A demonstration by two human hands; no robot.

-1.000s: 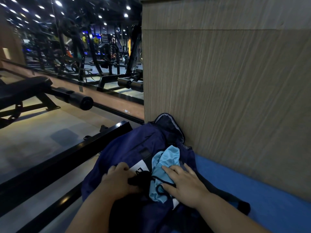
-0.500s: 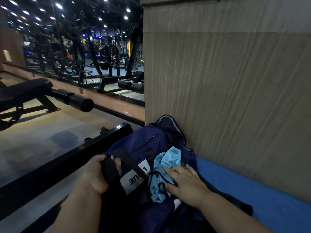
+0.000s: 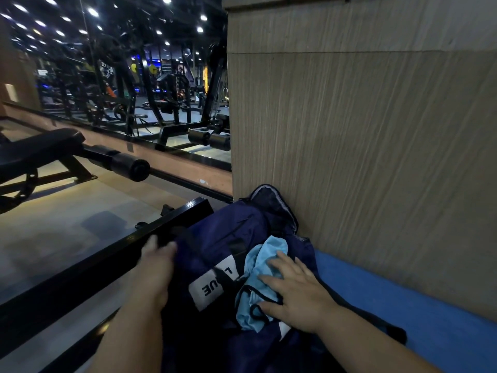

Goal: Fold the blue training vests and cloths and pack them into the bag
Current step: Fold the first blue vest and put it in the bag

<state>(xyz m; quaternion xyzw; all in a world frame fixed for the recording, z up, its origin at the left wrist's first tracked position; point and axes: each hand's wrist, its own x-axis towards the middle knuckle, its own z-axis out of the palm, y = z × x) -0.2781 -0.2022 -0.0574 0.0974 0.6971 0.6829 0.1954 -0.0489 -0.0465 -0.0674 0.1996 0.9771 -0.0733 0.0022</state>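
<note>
On bag, right hand pressing vest (crumpled)

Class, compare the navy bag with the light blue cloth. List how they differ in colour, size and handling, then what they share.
Colour: the bag is navy with a white label; the cloth is light blue with dark trim. Size: the bag is far larger; the cloth lies crumpled in its opening. Handling: the right hand rests spread-fingered on the cloth; the blurred left hand touches the bag's side. Both are soft fabric.
</note>
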